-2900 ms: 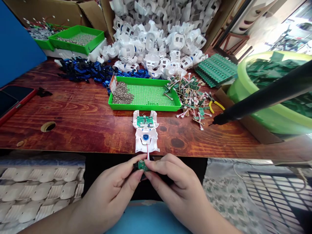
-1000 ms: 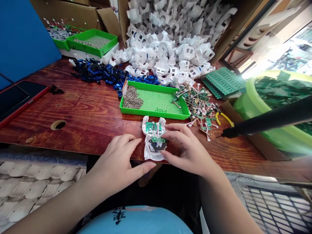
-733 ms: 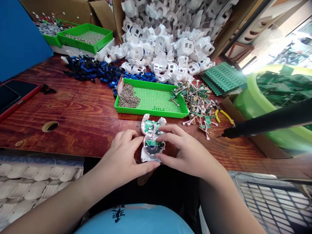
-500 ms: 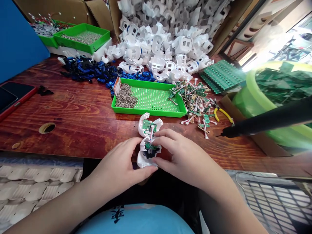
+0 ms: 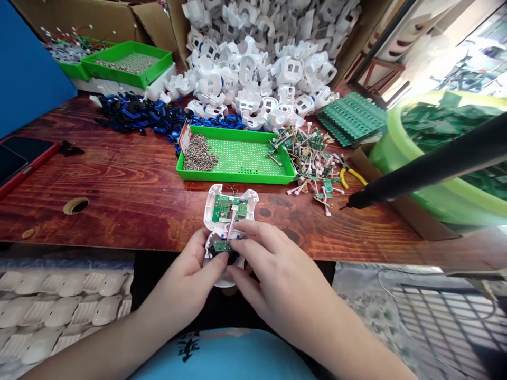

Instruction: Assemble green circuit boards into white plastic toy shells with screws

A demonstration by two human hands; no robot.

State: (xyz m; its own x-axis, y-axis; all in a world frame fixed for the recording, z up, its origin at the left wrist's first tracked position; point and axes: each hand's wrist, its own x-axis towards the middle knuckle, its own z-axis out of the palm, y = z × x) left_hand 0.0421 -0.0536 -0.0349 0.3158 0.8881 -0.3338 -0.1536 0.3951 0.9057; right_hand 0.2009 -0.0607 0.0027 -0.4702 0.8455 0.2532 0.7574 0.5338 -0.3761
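Note:
A white plastic shell (image 5: pixel 214 203) lies at the near edge of the wooden table (image 5: pixel 130 190), with a green circuit board (image 5: pixel 225 209) seated in its upper half. A red and white wire runs from that board down to a small green board (image 5: pixel 222 245) on a black part. My left hand (image 5: pixel 189 282) grips the shell's lower left side, fingers curled round it. My right hand (image 5: pixel 273 274) pinches the small board from the right and covers the shell's lower right.
Behind the shell sits a green tray (image 5: pixel 253 158) with a heap of screws (image 5: pixel 197 155). Farther back are piled white shells (image 5: pixel 253 68), blue parts (image 5: pixel 134 113) and wired small boards (image 5: pixel 312 158). A black electric screwdriver (image 5: pixel 428 163) hangs at right over a green tub (image 5: pixel 447 195). A phone (image 5: pixel 16 158) lies at left.
2.9 s ago both hands held the small board below the table edge. They then brought it onto the shell. Since 0.5 s ago the shell has slid nearer and turned flat.

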